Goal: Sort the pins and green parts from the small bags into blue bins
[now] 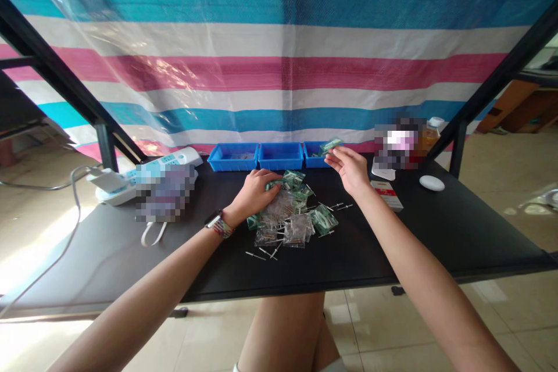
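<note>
Over the right blue bin (310, 161), my right hand (349, 170) pinches a small green packet (331, 145) between thumb and fingers. My left hand (257, 190) rests at the back left of the pile, its fingers curled on another green packet (274, 184). The pile holds clear plastic packets (297, 231) with brownish pieces inside and several green packets (324, 220). Loose silver rivets (274, 251) lie at its front and right. The left blue bin (234, 167) has some clear packets in it; the middle blue bin (281, 164) stands between the other two.
A white power strip (174, 160) with a plugged-in charger (106, 180) lies at the left, beside a blurred item (168, 193). On the right are a small red-and-white box (387, 195), a white oval object (432, 183) and a bottle (433, 131). Black frame posts flank the table (340, 267).
</note>
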`<state>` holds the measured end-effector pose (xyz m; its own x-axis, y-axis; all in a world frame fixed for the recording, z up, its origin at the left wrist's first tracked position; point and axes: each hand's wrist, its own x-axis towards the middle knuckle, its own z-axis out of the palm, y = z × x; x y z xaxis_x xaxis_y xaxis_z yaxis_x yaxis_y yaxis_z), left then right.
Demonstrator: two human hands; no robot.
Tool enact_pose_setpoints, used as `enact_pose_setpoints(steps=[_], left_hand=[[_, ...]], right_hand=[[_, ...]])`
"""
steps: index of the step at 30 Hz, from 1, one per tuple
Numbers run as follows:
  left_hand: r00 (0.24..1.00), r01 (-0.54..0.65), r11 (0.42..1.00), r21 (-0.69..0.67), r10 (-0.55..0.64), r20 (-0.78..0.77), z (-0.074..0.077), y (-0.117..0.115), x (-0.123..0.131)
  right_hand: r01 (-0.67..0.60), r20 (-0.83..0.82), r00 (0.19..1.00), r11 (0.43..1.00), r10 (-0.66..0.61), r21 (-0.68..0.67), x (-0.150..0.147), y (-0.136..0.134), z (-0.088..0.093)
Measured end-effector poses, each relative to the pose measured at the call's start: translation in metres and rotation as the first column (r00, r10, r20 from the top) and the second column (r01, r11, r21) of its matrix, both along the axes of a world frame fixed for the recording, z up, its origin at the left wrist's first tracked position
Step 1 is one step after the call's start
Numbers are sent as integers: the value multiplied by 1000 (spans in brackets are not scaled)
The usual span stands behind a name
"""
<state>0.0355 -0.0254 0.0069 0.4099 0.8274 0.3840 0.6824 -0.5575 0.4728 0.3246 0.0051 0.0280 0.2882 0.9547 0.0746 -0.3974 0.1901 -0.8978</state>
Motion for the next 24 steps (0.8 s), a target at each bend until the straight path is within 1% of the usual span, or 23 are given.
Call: enact_pose_setpoints(steps=[3, 5, 8, 12, 14, 16, 18, 20, 22, 24], left_hand=[[1000, -13, 1000, 8, 13, -19, -6, 3, -1], [1000, -18, 1000, -1, 18, -1, -6, 4, -1], [998, -28, 1000, -1, 28, 55, -3, 3, -2], [990, -34, 999, 13, 32, 134, 3, 2, -2], [985, -30, 1000, 9, 28, 169, 7, 0, -1], [972, -33, 999, 1, 32, 233, 9, -1, 0], [944, -36, 999, -14, 39, 328, 11, -2, 2], [899, -16, 999, -34, 29, 438, 12, -3, 5], [838, 51, 996, -69, -5, 545, 14, -5, 8], [770, 143, 984, -110, -41, 636, 17, -8, 11]], right_hand=[[-19, 39, 999, 994, 23, -107, 5, -2, 0], [-26, 106, 994, 991, 41, -134, 3, -6, -1], [-89, 237, 964, 988, 117, -126, -8, -12, -3], [-252, 404, 877, 965, 261, -77, -25, -19, -7], [-314, 461, 834, 948, 304, -56, -32, -23, -8], [-354, 501, 804, 935, 321, -31, -37, -27, -8], [-377, 528, 784, 926, 326, -13, -40, -30, -9], [-389, 552, 767, 921, 327, -5, -43, -33, -8], [-401, 576, 750, 916, 324, 7, -46, -37, -6], [-424, 593, 735, 906, 328, 24, -49, -41, -2]])
